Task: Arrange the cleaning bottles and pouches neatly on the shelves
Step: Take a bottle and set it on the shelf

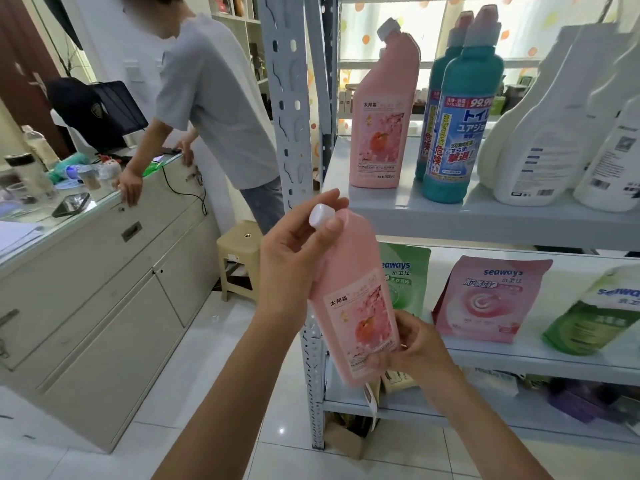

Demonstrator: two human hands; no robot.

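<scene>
I hold a pink bottle (353,296) with a white cap tilted in front of the grey shelf unit (485,220). My left hand (294,247) grips its neck just under the cap. My right hand (415,344) grips its lower right side near the base. On the upper shelf stand a matching pink bottle (381,126), two teal bottles (457,133) and several white bottles (554,133). The shelf below carries a green pouch (405,278), a pink pouch (485,299) and a green and white pouch (595,313).
A person (207,109) in a grey shirt leans on a cluttered counter (104,237) to the left. A beige stool (239,258) stands beside the shelf post (294,116). Boxes and packets fill the lowest shelf (519,386).
</scene>
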